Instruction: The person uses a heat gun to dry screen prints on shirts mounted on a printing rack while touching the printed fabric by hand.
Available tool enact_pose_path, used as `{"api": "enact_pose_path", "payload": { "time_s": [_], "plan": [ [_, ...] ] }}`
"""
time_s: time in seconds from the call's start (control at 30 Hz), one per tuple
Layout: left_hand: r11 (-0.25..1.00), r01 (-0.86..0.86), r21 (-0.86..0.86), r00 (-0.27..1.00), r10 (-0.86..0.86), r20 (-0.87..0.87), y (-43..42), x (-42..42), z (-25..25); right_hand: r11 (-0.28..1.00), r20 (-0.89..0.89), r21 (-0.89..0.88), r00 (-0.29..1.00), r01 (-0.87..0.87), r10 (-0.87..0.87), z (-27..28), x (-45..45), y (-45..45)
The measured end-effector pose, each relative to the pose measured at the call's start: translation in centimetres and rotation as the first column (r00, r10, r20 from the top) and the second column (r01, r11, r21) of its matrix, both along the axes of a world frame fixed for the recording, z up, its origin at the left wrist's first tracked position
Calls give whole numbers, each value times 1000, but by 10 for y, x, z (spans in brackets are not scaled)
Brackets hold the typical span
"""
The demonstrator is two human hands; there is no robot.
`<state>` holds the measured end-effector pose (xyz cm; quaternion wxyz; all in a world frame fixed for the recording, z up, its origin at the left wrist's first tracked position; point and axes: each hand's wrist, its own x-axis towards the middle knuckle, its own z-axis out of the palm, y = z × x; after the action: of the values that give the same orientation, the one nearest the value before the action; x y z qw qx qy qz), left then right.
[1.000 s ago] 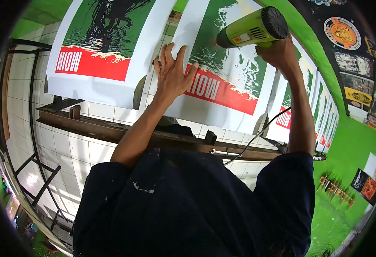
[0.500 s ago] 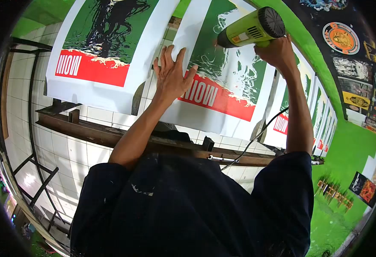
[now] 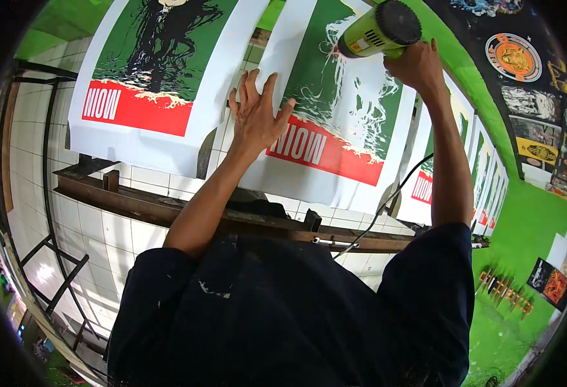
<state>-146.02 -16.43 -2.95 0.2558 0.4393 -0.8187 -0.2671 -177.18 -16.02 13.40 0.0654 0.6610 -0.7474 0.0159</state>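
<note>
My right hand [image 3: 419,68] is wrapped round the handle of a lime-green heat gun [image 3: 374,35] with a black rear cap. The gun's dark nozzle points left and down over a white sheet printed in green, red and cream [image 3: 354,164]. My left hand [image 3: 255,116] has its fingers spread at that sheet's left edge, beside the red band with large white letters; whether the palm presses on it I cannot tell. Left of this hand lies a second printed sheet [image 3: 135,116], which also carries black in its picture.
More printed sheets [image 3: 423,188] line up to the right. A rusty metal beam [image 3: 141,201] runs along the near side, above white floor tiles [image 3: 93,222]. The gun's black cord [image 3: 394,195] hangs down near my right arm. A green wall [image 3: 522,226] stands at right.
My right hand has tipped and shifted the heat gun slightly, so its nozzle sits higher up over the print. My left hand has stayed almost still.
</note>
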Motion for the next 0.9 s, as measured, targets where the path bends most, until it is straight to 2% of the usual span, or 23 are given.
{"api": "enact_pose_path", "payload": {
  "time_s": [0.07, 0.2, 0.37, 0.47, 0.63, 0.73, 0.9],
  "plan": [
    [1000, 3, -20, 1000, -3, -7, -3, 0, 0, 999, -62, 45, 998, 28, -25, -2, -5, -5],
    [1000, -6, -13, 1000, 6, 4, -2, -1, 1, 987, -51, 128, 994, 98, -92, 9, 1, -6],
    [1000, 2, -12, 1000, -2, -12, 0, 0, 1, 992, -28, 112, 998, 58, -55, 9, 3, 6],
    [1000, 2, -6, 1000, -2, 7, 0, 0, 0, 998, 10, 46, 999, -36, 36, 5, 1, 12],
    [1000, 4, -17, 1000, -4, 10, 4, 0, -1, 999, -1, -1, 999, -42, 42, 8, 9, 28],
    [1000, 15, -10, 1000, -15, 13, 4, 1, -1, 999, 99, 34, 995, -3, -1, 10, 14, 36],
    [1000, 13, -9, 1000, -12, 20, 5, 2, 1, 989, -25, 130, 998, 67, -64, 10, 11, 44]
  ]
}}
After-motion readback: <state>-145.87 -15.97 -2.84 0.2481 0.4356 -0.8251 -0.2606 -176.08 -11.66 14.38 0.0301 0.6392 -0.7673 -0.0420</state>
